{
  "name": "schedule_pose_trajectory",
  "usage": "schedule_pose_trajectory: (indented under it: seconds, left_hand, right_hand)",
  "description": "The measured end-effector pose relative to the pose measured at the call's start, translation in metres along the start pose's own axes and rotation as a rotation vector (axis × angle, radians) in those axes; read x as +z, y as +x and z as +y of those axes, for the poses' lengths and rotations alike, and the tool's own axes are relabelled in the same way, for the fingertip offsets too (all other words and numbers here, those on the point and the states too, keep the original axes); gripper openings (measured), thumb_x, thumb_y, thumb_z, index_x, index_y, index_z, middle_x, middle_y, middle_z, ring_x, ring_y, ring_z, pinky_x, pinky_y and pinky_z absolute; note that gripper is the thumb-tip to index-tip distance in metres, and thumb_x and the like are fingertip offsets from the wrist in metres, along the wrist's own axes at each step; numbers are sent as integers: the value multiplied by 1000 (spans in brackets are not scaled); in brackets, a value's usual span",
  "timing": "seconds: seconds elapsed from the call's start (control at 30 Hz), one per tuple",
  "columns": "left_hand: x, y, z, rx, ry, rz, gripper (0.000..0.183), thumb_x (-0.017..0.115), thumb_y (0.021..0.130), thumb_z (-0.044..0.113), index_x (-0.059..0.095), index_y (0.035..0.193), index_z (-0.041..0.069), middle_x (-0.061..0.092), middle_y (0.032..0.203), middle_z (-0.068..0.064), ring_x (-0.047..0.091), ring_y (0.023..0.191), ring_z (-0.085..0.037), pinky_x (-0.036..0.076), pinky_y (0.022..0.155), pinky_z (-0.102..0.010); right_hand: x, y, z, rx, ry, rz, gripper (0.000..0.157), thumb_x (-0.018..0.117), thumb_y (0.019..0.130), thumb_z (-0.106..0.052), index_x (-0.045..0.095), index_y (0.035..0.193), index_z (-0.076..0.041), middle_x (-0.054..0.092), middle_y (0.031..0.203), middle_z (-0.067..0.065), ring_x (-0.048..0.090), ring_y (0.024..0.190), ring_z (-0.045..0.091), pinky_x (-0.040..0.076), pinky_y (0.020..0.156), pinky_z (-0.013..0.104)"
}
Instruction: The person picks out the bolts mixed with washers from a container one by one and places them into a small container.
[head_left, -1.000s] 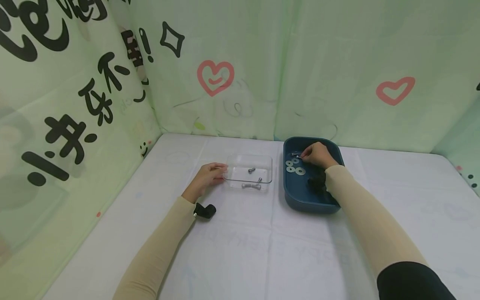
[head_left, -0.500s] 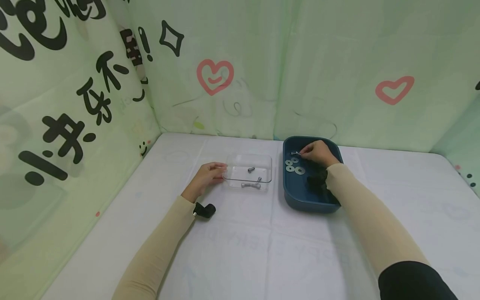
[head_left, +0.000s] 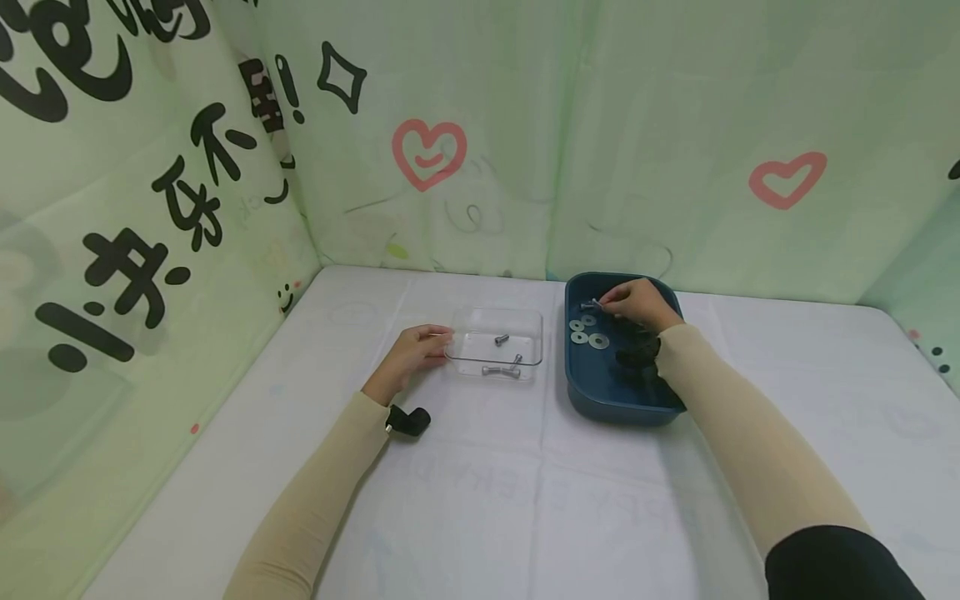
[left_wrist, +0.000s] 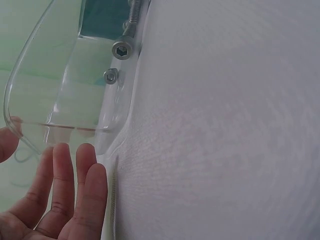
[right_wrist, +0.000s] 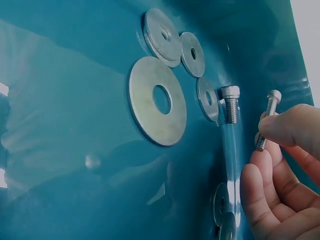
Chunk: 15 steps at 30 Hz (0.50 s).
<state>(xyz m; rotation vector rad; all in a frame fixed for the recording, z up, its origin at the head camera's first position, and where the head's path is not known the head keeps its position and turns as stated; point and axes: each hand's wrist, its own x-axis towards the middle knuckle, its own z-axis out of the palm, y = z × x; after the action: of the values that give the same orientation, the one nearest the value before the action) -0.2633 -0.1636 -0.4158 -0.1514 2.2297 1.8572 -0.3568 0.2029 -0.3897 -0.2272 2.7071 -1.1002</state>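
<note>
In the head view my left hand (head_left: 411, 360) is at the left end of a clear plastic box (head_left: 459, 354). The left wrist view shows the fingers nearly straight beside the box's end wall, the thumb at its rim. Several socket-head bolts (head_left: 502, 372) lie in the box. My right hand (head_left: 639, 305) reaches into the far part of a dark blue tray (head_left: 622, 414). Between thumb and fingers it pinches a thin socket-head bolt (right_wrist: 272, 106), head up, as the right wrist view shows. Close by in the tray is another, thicker bolt (right_wrist: 231, 105).
Several flat metal washers (head_left: 598, 341) lie in the tray left of the right hand, one larger than the rest (right_wrist: 142, 100). Box and tray stand side by side on a white cloth (head_left: 480, 492). Behind them hangs a green curtain (head_left: 660, 108) with printed hearts.
My right fingertips have shifted slightly toward the tray's far end, the bolt pinched in them. The left hand and the clear box stay put.
</note>
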Motion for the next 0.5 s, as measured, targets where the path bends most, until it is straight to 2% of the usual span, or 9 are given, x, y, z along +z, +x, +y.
schedule_pose_trajectory:
  seconds: [0.3,0.5]
  left_hand:
    - [1,0,0,-6,5,7,38,55,95,17,52,127,-2,53,130,-20,58,91,-15,51,94,-34]
    - [0,0,1,-12,8,8,38,55,95,18,52,128,-1,53,130,-18,58,92,-14,53,90,-29]
  right_hand:
    - [-5,-5,-6,35,46,-31,32,55,94,-15,59,118,6,57,122,26,57,109,37,48,96,49]
    - [-9,-9,-12,39,70,-38,33,54,94,-16,58,120,5,55,126,25,56,110,37,49,95,45]
